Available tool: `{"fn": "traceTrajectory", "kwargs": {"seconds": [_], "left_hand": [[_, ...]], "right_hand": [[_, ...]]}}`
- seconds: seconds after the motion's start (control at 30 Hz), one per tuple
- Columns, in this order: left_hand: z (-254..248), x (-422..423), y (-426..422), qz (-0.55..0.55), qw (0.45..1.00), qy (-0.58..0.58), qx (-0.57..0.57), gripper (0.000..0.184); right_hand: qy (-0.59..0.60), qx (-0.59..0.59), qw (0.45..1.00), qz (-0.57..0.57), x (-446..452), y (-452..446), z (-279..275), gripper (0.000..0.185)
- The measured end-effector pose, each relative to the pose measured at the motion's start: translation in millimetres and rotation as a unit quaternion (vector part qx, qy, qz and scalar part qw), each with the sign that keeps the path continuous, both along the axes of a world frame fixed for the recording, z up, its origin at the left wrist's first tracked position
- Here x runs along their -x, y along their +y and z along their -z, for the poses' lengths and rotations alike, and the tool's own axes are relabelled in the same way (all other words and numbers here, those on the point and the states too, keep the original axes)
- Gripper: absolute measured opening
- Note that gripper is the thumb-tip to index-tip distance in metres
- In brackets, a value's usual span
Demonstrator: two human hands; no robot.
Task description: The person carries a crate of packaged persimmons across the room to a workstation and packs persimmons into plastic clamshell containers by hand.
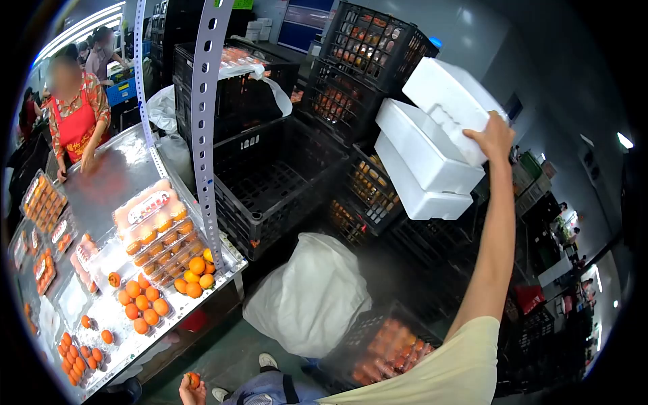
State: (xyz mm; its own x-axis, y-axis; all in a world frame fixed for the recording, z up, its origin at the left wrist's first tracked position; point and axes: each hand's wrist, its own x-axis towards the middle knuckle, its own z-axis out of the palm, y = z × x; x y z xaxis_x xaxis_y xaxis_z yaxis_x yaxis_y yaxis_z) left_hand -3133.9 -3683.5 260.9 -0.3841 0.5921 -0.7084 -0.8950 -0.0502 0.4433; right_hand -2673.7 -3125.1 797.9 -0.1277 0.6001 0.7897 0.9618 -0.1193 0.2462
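Observation:
My right hand [495,137] is stretched up to the right, its fingers closed on the end of a white foam box [449,91]. That box is tilted over a stack of white foam boxes [422,158], which sits on black crates. Low in the view, my left hand [192,393] holds an orange persimmon [194,380] with a dark leafy top. To its left, a metal table [179,317] bears loose persimmons [142,304], a stack of clear fruit packs [165,239] and several smaller packs.
An open black crate [270,175] stands beyond the table by a perforated metal post [202,101]. Filled black crates [368,47] are stacked behind. A white sack [310,290] and a crate of packed fruit [385,351] are near my feet. A person in a red apron [74,118] stands across the table.

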Motion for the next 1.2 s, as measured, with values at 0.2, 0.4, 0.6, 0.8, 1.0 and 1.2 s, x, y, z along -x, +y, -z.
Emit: {"fn": "traceTrajectory", "kwargs": {"seconds": [0.2, 0.4, 0.6, 0.8, 1.0, 1.2], "left_hand": [[-8.3, 4.3, 43.9, 0.043, 0.998, 0.015, 0.050, 0.028], [-43.1, 18.6, 54.2, 0.112, 0.992, 0.055, -0.029, 0.025], [-16.4, 51.1, -2.2, 0.078, 0.993, 0.056, -0.070, 0.022], [7.4, 74.3, -65.6, 0.038, 0.997, 0.025, -0.059, 0.022], [12.9, 105.9, -121.2, -0.021, 0.997, 0.029, -0.070, 0.024], [21.3, 118.1, -158.8, -0.058, 0.997, 0.021, -0.053, 0.024]], "right_hand": [[0.023, -0.062, 0.995, -0.073, 26.1, -206.9, -41.8, 0.060], [0.069, 0.027, 0.997, -0.001, 5.7, -367.7, -58.2, 0.073], [0.070, 0.337, 0.938, -0.035, 110.9, -474.6, -94.5, 0.089], [0.210, 0.340, 0.845, -0.354, 150.1, -459.4, -66.1, 0.103], [0.226, 0.280, 0.717, -0.597, 275.2, -434.9, -52.4, 0.097], [0.175, 0.282, 0.615, -0.715, 418.8, -397.8, -41.8, 0.093]]}}
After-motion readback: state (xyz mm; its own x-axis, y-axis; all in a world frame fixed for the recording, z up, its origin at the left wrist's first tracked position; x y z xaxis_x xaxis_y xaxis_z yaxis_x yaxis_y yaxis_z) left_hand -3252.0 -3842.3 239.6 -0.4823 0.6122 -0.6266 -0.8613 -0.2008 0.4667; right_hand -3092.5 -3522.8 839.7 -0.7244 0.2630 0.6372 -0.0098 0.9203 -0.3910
